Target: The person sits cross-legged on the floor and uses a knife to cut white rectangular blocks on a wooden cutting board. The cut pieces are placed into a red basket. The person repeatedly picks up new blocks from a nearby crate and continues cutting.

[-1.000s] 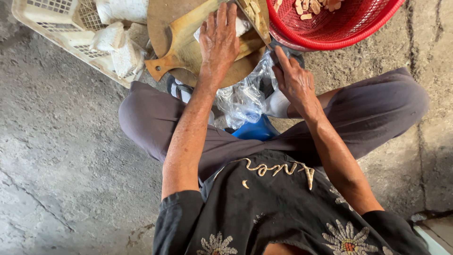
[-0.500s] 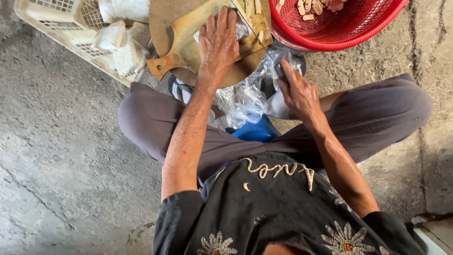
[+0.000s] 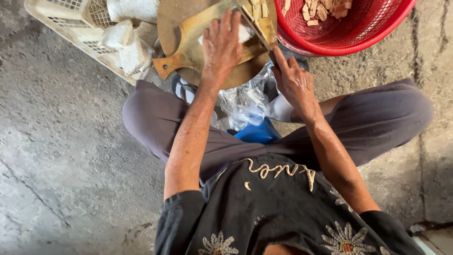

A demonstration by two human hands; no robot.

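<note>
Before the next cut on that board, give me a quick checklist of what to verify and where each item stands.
1. Left hand flat on the white block on the wooden board: ok, palm presses down.
2. Left fingers clear of the blade: not ok, fingertips lie right next to it.
3. Right hand grips the knife handle: ok, though the handle itself is hidden.
4. Board steady on the round wooden block: cannot tell, its support is covered.
5. Red basket close for cut pieces: ok, it sits just right of the board with pieces inside.
6. More white blocks at hand: ok, several lie in the white crate.
</note>
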